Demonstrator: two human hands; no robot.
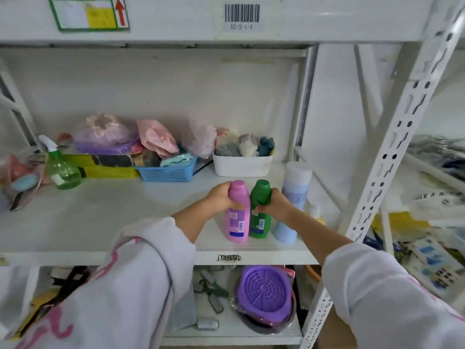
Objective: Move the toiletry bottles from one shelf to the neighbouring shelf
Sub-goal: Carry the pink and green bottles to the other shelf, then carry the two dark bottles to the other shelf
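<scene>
The left hand point(221, 197) grips the pink bottle point(237, 212), the right hand point(273, 204) the green bottle point(260, 210); both bottles stand touching on the shelf point(125, 222). Just right of the right hand stands a blue bottle point(294, 192).

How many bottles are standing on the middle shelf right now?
5: pink plastic bottle in the left hand, green plastic bottle in the right hand, tall pale blue bottle beside them, small yellow bottle partly hidden, green spray bottle far left.
</scene>
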